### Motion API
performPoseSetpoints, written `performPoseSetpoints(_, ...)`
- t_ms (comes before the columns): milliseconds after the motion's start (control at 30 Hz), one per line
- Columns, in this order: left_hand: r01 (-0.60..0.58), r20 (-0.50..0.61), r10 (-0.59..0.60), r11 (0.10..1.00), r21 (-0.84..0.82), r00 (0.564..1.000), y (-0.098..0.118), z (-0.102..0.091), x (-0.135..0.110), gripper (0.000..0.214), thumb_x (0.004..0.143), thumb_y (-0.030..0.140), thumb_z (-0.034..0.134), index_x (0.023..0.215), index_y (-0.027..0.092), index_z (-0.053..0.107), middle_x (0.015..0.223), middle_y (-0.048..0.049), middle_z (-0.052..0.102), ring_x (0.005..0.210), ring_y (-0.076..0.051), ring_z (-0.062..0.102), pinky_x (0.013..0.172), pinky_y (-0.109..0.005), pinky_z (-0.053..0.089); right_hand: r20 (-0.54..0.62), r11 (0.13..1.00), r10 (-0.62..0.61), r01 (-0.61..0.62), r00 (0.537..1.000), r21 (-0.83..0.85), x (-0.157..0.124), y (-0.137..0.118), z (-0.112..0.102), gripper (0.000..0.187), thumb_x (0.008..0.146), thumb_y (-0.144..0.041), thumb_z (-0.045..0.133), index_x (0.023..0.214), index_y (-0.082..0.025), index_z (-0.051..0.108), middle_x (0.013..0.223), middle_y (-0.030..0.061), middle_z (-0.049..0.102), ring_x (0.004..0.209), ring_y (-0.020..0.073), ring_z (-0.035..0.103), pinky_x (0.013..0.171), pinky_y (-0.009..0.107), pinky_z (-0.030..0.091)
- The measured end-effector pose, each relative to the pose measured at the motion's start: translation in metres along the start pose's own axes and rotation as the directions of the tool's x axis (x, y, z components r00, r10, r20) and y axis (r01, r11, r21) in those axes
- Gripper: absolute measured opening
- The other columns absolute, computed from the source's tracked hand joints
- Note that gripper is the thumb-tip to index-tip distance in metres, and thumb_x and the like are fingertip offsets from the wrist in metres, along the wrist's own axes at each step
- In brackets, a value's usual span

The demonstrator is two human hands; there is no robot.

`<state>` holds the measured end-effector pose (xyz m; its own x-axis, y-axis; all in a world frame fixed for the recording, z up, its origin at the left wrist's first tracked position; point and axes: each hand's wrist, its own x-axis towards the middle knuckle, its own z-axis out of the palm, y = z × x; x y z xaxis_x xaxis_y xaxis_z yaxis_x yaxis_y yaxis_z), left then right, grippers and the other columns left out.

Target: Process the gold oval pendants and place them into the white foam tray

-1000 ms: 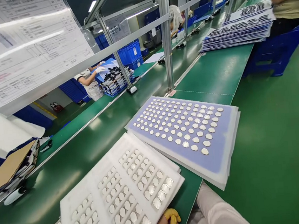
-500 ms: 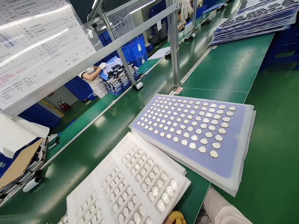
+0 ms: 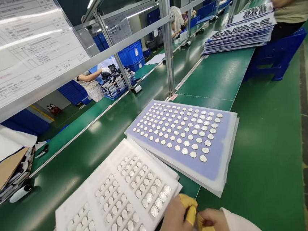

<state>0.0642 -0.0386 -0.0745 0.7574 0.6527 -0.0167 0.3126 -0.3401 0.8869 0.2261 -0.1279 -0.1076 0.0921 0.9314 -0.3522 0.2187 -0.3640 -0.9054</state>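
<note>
My left hand (image 3: 175, 224) and my right hand (image 3: 212, 224) meet at the bottom edge, both wearing yellow finger cots. Their fingertips pinch together on something too small to make out. Just left of them lies a white foam tray (image 3: 95, 188) whose slots hold several round silver discs. Beyond it sits a blue sheet (image 3: 222, 149) on a stack of white sheets, covered with rows of the same silver discs.
The green conveyor belt (image 3: 268, 148) runs ahead. An aluminium frame post (image 3: 167, 38) stands behind the blue sheet, with a laminated instruction sheet (image 3: 22, 52) at upper left. Other workers handle stacked sheets (image 3: 240, 34) far right and a stack of trays (image 3: 116, 81) across the line.
My right hand has come into view and joined my left hand at the bottom edge. The camera shifted slightly; trays and sheets stay in place.
</note>
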Motion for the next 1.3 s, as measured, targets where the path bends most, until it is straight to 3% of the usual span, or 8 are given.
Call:
performPoseSetpoints(100,-0.009,-0.054,0.02,0.981,0.195,0.998,0.032,-0.002,0.041,0.028,0.095,0.013,0.044,0.11,0.02,0.067,0.109,-0.011,0.068,0.103,-0.024,0.062,0.092,-0.036,0.051,-0.04,0.994,-0.091,0.089,0.995,-0.061,0.01,-0.001,-0.03,0.047,0.083,-0.063,0.064,0.068,-0.019,0.064,0.061,-0.0009,0.063,0.052,0.0141,0.058,0.052,0.028,0.052)
performPoseSetpoints(333,-0.103,0.036,0.103,0.771,0.629,0.994,0.047,0.015,0.145,0.03,0.091,0.002,0.038,0.103,0.013,0.064,0.102,-0.0128,0.065,0.095,-0.027,0.059,0.084,-0.038,0.052,-0.428,0.919,-0.138,-0.045,0.893,-0.392,0.089,-0.019,-0.123,0.024,0.086,-0.04,0.057,0.097,-0.021,0.068,0.091,0.0081,0.068,0.071,0.0221,0.062,0.071,0.036,0.051)
performPoseSetpoints(733,0.012,0.025,-0.037,0.757,0.653,0.999,0.036,0.026,0.19,0.027,0.083,0.0,0.054,0.106,0.007,0.068,0.109,-0.0197,0.067,0.103,-0.032,0.061,0.085,-0.039,0.053,-0.49,0.702,-0.048,-0.319,0.871,-0.636,0.119,-0.044,-0.112,0.012,0.085,-0.018,0.057,0.082,-0.018,0.069,0.087,0.0123,0.071,0.071,0.0249,0.07,0.062,0.033,0.047)
performPoseSetpoints(867,0.031,-0.01,-0.031,0.79,0.612,0.999,0.048,0.013,0.175,0.025,0.081,0.001,0.054,0.101,0.005,0.067,0.107,-0.021,0.066,0.099,-0.033,0.061,0.081,-0.041,0.053,-0.485,0.706,-0.049,-0.313,0.873,-0.635,0.122,-0.057,-0.116,0.011,0.075,-0.013,0.06,0.067,-0.019,0.062,0.071,0.0102,0.067,0.063,0.0259,0.067,0.056,0.033,0.043)
performPoseSetpoints(1000,0.049,-0.086,-0.003,0.839,0.542,0.996,0.074,-0.019,0.121,0.02,0.086,0.006,0.048,0.094,0.013,0.064,0.099,-0.014,0.065,0.095,-0.028,0.06,0.081,-0.038,0.052,-0.426,0.799,-0.122,-0.166,0.896,-0.577,0.106,-0.066,-0.112,0.005,0.071,-0.02,0.059,0.066,-0.022,0.059,0.063,0.0059,0.062,0.058,0.0245,0.062,0.056,0.035,0.046)
performPoseSetpoints(1100,0.054,-0.24,-0.005,0.979,0.199,0.971,0.097,-0.048,0.066,0.013,0.093,0.015,0.048,0.095,0.019,0.06,0.095,-0.0063,0.064,0.086,-0.02,0.059,0.078,-0.032,0.049,-0.317,0.875,-0.235,0.058,0.919,-0.481,0.08,-0.071,-0.091,0.013,0.079,-0.034,0.054,0.08,-0.024,0.062,0.068,0.0032,0.063,0.066,0.022,0.063,0.067,0.034,0.053)
performPoseSetpoints(1200,0.067,-0.247,-0.077,0.996,-0.052,0.966,0.112,-0.069,0.022,0.009,0.096,0.022,0.049,0.094,0.021,0.058,0.09,-0.0026,0.062,0.08,-0.016,0.056,0.076,-0.029,0.047,-0.236,0.907,-0.422,0.402,0.876,-0.127,0.051,-0.086,-0.058,0.021,0.087,-0.044,0.055,0.081,-0.024,0.06,0.078,0.0041,0.062,0.074,0.0205,0.062,0.07,0.032,0.055)
performPoseSetpoints(1300,0.082,-0.251,-0.119,0.985,-0.153,0.961,0.114,-0.078,-0.005,0.011,0.098,0.027,0.048,0.091,0.021,0.055,0.089,-0.0025,0.06,0.081,-0.015,0.053,0.079,-0.029,0.046,-0.169,0.771,-0.543,0.568,0.823,0.29,0.03,-0.113,-0.026,0.026,0.087,-0.044,0.069,0.074,-0.023,0.061,0.07,0.0006,0.053,0.064,0.0172,0.053,0.059,0.029,0.049)
